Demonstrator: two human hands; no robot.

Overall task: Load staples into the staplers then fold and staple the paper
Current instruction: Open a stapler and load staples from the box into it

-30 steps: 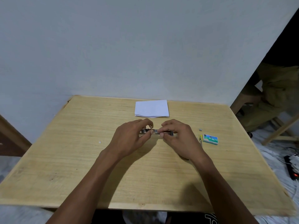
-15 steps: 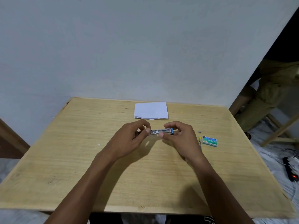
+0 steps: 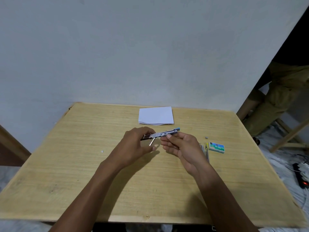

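Wooden worktop (image 3: 83, 164), left hand (image 3: 133, 146) and right hand (image 3: 180, 146) gripping opened stapler (image 3: 160, 134) centre, folded paper (image 3: 155, 115) at 12 o'clock, staple box (image 3: 216, 147) at 3 o'clock

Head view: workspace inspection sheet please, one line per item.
Surface: wooden table, bare light wood, set against a plain wall.
Job's things: stapler held above the table, opened, a thin metal piece hanging below it; folded white paper at the far edge; staple box to the right.
Clutter: small white scrap; small grey bit; thin strips beside the box.
Grippers: left hand and right hand both grip the stapler with their fingers.
Cables: power strip with cords on the floor, right.
Surroundings: another person's legs and a wooden frame, right.
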